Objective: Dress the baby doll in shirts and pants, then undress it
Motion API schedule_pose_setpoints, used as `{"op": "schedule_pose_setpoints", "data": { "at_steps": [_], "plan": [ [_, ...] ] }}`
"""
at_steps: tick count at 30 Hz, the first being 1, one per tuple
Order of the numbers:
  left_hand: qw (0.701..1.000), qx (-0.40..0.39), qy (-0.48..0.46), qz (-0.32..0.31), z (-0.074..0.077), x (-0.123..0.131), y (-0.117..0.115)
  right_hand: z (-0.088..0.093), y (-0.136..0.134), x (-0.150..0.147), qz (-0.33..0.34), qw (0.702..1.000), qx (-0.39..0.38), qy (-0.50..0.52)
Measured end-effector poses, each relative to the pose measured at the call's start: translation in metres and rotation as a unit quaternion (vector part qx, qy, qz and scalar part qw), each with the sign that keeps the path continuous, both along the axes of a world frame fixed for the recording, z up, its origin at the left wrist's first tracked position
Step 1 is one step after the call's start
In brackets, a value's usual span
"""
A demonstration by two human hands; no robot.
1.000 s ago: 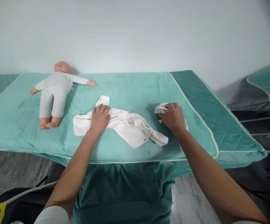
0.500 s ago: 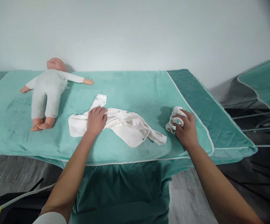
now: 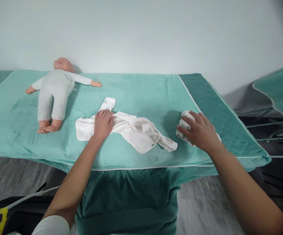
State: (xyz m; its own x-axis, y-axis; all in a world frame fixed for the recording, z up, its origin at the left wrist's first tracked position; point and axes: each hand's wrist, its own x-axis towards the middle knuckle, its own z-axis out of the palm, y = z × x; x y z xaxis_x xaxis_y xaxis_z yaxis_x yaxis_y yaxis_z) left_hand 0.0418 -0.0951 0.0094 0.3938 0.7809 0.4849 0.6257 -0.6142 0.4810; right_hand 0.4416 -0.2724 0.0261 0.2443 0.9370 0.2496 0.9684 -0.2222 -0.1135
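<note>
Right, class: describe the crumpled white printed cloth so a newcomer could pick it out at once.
Start at the long, green, plush-covered bed. Towards its right end, under the person's right hand, is the white cloth with small coloured print. Its compact, bunched-up shape sets it apart from the flatter, spread-out white garment under the left hand.

In the head view I see the left hand (image 3: 103, 124) resting on a white patterned garment (image 3: 137, 133) on a green-covered bed (image 3: 141, 89), the right hand (image 3: 201, 132), fingers spread, over a crumpled white cloth (image 3: 182, 133), and a doll (image 3: 55, 86) lying on its back to their left.
</note>
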Motion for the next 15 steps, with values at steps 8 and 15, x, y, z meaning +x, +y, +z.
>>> {"op": "schedule_pose_setpoints", "data": {
  "at_steps": [8,15],
  "plan": [
    [0.993,0.099,-0.068,-0.015,0.05,-0.003,-0.004,0.038,0.021,-0.044,0.063,0.997,0.005,0.034],
    [0.984,0.17,-0.044,0.003,0.112,-0.001,-0.022,0.073,0.034,-0.139,0.242,0.964,0.023,0.106]
  ]
}}
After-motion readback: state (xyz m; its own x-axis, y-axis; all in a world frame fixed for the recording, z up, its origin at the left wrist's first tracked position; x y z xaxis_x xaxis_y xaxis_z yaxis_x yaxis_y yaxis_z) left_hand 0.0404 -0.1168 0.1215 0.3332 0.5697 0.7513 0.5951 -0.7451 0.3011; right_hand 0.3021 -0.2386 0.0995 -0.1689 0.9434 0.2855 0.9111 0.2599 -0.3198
